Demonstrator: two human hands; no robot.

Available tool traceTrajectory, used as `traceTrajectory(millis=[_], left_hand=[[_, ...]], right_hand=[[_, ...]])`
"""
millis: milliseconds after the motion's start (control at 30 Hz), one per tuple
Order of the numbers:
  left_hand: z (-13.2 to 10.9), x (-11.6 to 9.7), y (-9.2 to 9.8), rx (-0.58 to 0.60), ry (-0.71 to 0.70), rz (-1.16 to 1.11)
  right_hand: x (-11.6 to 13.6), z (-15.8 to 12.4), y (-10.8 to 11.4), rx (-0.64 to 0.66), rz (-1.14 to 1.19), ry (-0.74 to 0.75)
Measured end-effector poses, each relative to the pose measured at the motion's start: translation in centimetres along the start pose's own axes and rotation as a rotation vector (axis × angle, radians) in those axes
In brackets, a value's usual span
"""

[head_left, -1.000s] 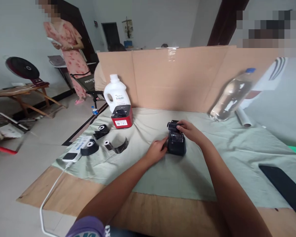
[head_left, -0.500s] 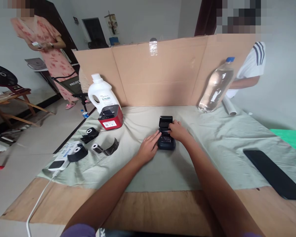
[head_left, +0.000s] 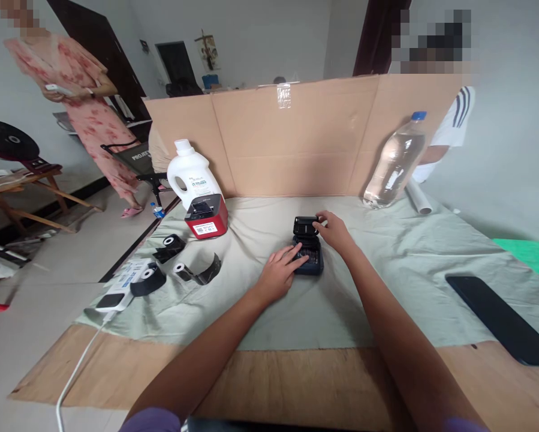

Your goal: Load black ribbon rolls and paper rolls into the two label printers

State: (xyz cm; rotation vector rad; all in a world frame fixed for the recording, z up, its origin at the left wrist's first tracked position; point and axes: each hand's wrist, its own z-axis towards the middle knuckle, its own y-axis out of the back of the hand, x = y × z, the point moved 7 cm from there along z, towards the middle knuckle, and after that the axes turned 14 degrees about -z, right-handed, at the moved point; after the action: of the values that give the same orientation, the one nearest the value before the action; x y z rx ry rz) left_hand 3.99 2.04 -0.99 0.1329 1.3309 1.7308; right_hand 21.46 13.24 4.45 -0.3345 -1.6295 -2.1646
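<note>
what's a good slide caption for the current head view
Left hand on the body and right hand at the raised lid of an apparent portable printer on pale green cloth.

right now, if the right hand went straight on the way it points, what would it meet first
The raised lid of the black device, right by the fingers of the right hand; depth is unclear, so they may be touching.

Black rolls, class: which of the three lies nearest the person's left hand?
The rightmost roll, its loose strip curling out toward the left hand; the upper roll and leftmost roll lie farther off.
</note>
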Motion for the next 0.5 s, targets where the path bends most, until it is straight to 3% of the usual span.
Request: traceTrajectory(millis=[300, 500], left_hand=[[-0.3, -0.1, 0.4, -0.089, -0.025, -0.04], [-0.4, -0.1, 0.6, -0.119, -0.025, -0.052]], right_hand=[[1.4, -1.9, 0.1, 0.355, -0.17, 0.178], [0.1, -1.4, -0.7, 0.354, -0.163, 0.043]])
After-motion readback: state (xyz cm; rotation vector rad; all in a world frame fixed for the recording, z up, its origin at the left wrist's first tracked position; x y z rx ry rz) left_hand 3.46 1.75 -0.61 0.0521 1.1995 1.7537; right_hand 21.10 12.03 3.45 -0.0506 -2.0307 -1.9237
